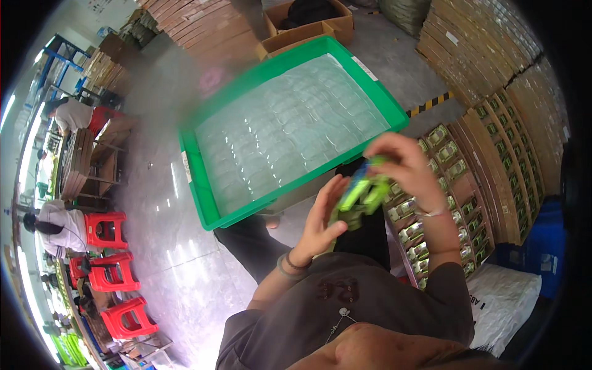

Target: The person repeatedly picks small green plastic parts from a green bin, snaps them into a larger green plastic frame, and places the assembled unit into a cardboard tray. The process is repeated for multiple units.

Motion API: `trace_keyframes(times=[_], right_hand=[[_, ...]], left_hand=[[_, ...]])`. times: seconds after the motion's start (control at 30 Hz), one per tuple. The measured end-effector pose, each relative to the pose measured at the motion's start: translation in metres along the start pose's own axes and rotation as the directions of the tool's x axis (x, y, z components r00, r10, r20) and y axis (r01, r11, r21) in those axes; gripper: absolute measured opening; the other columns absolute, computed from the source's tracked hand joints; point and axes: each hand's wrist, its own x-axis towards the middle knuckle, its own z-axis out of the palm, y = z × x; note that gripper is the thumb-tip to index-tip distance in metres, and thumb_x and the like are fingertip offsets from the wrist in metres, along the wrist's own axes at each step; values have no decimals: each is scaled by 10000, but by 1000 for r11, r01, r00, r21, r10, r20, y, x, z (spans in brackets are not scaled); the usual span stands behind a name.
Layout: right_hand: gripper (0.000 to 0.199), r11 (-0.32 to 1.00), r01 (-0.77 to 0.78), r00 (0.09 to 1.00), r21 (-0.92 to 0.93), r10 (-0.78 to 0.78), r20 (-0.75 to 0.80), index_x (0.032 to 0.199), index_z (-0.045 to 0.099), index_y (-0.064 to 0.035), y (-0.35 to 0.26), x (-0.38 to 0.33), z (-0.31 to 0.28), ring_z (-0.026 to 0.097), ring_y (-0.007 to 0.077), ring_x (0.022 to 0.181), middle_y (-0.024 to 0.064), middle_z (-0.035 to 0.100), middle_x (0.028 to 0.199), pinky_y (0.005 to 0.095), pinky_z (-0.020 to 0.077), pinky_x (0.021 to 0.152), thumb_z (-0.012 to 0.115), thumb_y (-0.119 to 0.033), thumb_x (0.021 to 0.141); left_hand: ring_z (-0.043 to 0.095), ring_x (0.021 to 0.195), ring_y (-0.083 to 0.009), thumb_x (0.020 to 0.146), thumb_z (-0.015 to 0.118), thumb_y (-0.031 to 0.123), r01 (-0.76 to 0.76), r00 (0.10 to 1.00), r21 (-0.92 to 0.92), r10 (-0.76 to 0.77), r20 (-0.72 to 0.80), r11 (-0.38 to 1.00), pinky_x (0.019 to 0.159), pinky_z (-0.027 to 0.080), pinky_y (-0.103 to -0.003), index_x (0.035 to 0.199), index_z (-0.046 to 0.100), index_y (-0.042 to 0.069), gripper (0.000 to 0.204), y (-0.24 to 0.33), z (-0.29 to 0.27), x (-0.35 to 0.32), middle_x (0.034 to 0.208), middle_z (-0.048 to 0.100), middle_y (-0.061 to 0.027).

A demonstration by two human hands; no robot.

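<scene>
In front of my dark shirt I hold a bright green plastic part (361, 196), smeared by motion, with a bit of dark blue at its upper end. My left hand (322, 221) supports it from the left, thumb toward me. From above and the right, the bent fingers of my right hand (404, 165) grip its upper end. Just beyond my hands is a large green tray (394, 111) with a raised rim. A clear plastic sheet with rows of moulded pockets (290, 123) lies in it.
To my right, divided cartons (453, 166) hold rows of small green pieces. Stacked flat cardboard (481, 46) rises behind them. A white sack (505, 302) and a blue bin (542, 246) stand nearby. At left are red stools (114, 271) and seated people (61, 225) along a bench.
</scene>
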Motion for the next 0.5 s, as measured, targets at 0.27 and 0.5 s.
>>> trace_keyframes(times=[0.27, 0.5], right_hand=[[349, 444, 257, 966, -858, -149, 213, 1082, 610, -41, 107, 184, -8, 612, 303, 991, 162, 622, 1081, 378, 526, 805, 710, -137, 762], [327, -53, 291, 954, -955, -53, 293, 998, 579, -17, 148, 214, -24, 591, 362, 969, 182, 571, 1016, 430, 524, 822, 699, -114, 710]], left_hand=[[609, 702, -240, 969, 472, 392, 165, 912, -367, -283, -297, 915, 634, 515, -360, 1291, 407, -42, 545, -4, -57, -41, 1059, 586, -236], [582, 685, -216, 984, 365, 472, 106, 912, -315, -219, -348, 943, 635, 467, -335, 1425, 297, -9, 657, -10, -69, -44, 1042, 608, -196]])
